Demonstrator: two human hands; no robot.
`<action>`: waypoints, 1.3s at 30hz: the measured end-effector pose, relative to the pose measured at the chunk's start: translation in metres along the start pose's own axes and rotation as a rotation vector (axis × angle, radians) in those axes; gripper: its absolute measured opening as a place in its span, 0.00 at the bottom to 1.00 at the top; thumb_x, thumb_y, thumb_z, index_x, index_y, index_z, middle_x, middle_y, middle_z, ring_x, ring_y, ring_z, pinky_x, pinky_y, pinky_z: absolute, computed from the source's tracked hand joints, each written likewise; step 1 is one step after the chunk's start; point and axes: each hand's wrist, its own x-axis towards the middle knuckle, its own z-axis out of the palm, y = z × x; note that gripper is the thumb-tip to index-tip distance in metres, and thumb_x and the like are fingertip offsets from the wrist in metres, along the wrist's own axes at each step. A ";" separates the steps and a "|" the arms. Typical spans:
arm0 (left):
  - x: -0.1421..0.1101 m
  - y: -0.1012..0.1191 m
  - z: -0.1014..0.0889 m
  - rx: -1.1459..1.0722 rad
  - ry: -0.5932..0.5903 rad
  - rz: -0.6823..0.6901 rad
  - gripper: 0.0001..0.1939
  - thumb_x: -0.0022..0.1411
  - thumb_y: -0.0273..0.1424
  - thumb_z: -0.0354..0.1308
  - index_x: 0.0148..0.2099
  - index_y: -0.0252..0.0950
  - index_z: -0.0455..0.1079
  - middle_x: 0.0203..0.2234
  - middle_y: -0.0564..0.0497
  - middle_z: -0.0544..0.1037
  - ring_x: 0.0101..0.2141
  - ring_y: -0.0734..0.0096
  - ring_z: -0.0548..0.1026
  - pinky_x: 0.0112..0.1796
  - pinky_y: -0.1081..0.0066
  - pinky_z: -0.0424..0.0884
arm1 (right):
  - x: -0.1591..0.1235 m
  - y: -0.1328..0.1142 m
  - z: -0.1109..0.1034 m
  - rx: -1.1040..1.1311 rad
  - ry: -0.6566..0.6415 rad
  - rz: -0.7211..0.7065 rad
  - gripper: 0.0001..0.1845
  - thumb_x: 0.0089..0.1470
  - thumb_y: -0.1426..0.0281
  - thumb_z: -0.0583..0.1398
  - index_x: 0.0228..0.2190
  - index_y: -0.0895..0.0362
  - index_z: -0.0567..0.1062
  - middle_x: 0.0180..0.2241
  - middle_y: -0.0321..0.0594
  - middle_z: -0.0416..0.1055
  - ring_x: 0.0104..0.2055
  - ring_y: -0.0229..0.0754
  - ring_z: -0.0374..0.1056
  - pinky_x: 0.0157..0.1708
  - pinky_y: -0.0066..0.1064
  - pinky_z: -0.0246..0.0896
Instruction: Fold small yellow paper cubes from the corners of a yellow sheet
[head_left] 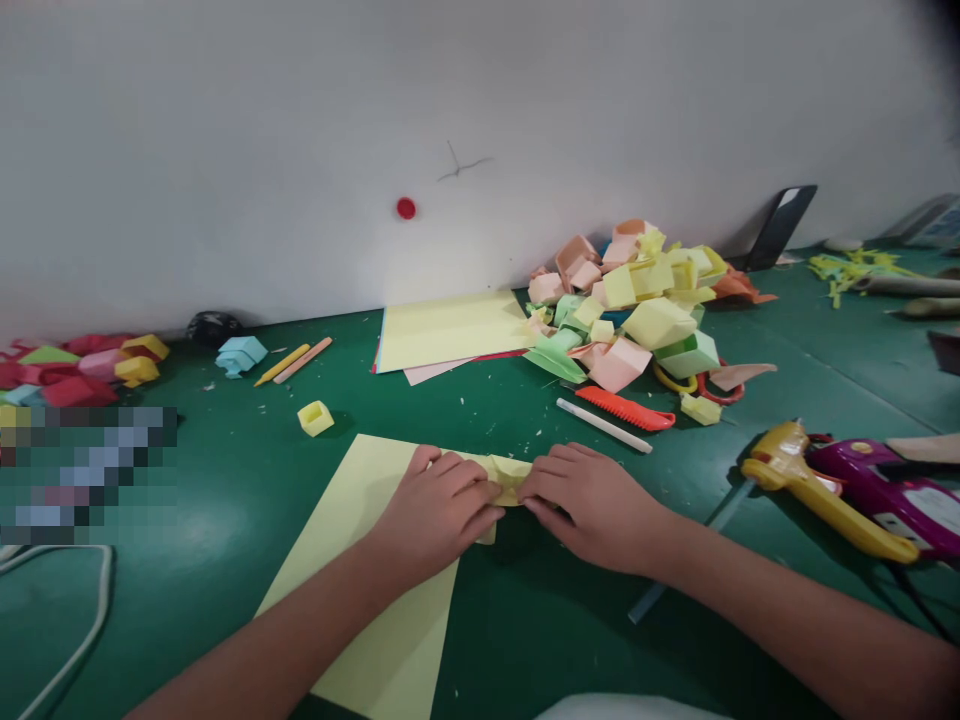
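Observation:
A small piece of folded yellow paper (512,478) is held between my two hands above the green table. My left hand (442,510) pinches its left end, with the fingers curled and the knuckles up. At its right end my right hand (592,505) grips with thumb and fingertips. Part of the folded paper is hidden behind my fingers. Under my left wrist lies a large pale yellow sheet (390,640), flat on the table. A small yellow paper box (315,418) sits beyond it to the left.
Folded paper pieces (637,300) are heaped by the wall, near a red-orange cutter (626,408) and a white stick (604,425). A yellow glue gun (825,490) lies right, its glue stick (690,555) passing under my right forearm. Paper sheets (450,330) and two pencils (292,365) lie at the back.

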 end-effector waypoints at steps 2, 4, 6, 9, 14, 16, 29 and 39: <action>0.000 0.001 0.000 -0.043 -0.004 -0.015 0.11 0.73 0.33 0.51 0.43 0.40 0.75 0.37 0.54 0.80 0.40 0.67 0.74 0.45 0.61 0.57 | 0.000 0.001 0.000 0.011 0.028 0.021 0.10 0.66 0.71 0.53 0.36 0.56 0.74 0.33 0.39 0.73 0.36 0.43 0.63 0.38 0.37 0.52; 0.001 0.003 0.001 -0.082 -0.015 -0.044 0.11 0.73 0.31 0.51 0.41 0.40 0.75 0.37 0.54 0.80 0.40 0.67 0.74 0.44 0.61 0.58 | 0.000 0.001 0.000 0.021 0.054 0.050 0.09 0.64 0.71 0.54 0.34 0.56 0.74 0.32 0.38 0.73 0.36 0.43 0.63 0.37 0.36 0.52; 0.003 0.005 0.001 -0.116 -0.029 -0.097 0.11 0.73 0.31 0.50 0.41 0.39 0.75 0.37 0.53 0.80 0.39 0.67 0.74 0.44 0.61 0.59 | 0.000 0.001 0.001 0.017 0.072 0.083 0.09 0.64 0.72 0.55 0.33 0.55 0.73 0.31 0.37 0.73 0.35 0.43 0.63 0.37 0.35 0.51; 0.004 0.005 0.002 -0.142 -0.040 -0.194 0.12 0.73 0.32 0.48 0.47 0.40 0.74 0.40 0.52 0.81 0.41 0.65 0.75 0.44 0.61 0.62 | 0.000 0.002 0.003 -0.045 0.088 0.119 0.11 0.65 0.70 0.53 0.33 0.55 0.74 0.31 0.38 0.73 0.36 0.44 0.63 0.38 0.36 0.51; 0.004 0.004 0.005 -0.116 -0.044 -0.260 0.14 0.74 0.34 0.47 0.53 0.40 0.72 0.44 0.50 0.80 0.44 0.63 0.76 0.45 0.61 0.66 | 0.000 0.004 0.004 -0.121 0.077 0.117 0.13 0.68 0.69 0.50 0.36 0.55 0.74 0.33 0.40 0.73 0.36 0.45 0.63 0.38 0.38 0.50; 0.004 0.003 0.005 -0.097 -0.050 -0.230 0.14 0.74 0.33 0.47 0.50 0.39 0.73 0.43 0.50 0.80 0.43 0.63 0.75 0.44 0.61 0.67 | 0.000 0.005 0.004 -0.112 0.071 0.117 0.12 0.67 0.69 0.51 0.37 0.55 0.73 0.33 0.40 0.73 0.36 0.45 0.63 0.38 0.37 0.50; -0.001 0.003 -0.002 -0.009 -0.069 0.041 0.14 0.72 0.28 0.48 0.49 0.34 0.74 0.40 0.47 0.78 0.41 0.62 0.73 0.41 0.61 0.67 | -0.001 0.016 -0.003 -0.074 -0.013 -0.106 0.16 0.63 0.78 0.53 0.45 0.53 0.76 0.45 0.44 0.71 0.45 0.46 0.63 0.44 0.39 0.56; -0.006 0.000 -0.031 -0.033 -0.220 0.025 0.15 0.71 0.27 0.50 0.55 0.39 0.73 0.54 0.45 0.74 0.55 0.52 0.66 0.50 0.53 0.64 | -0.008 0.030 -0.027 -0.051 -0.083 -0.204 0.21 0.56 0.76 0.59 0.47 0.43 0.80 0.54 0.41 0.68 0.54 0.54 0.58 0.51 0.49 0.59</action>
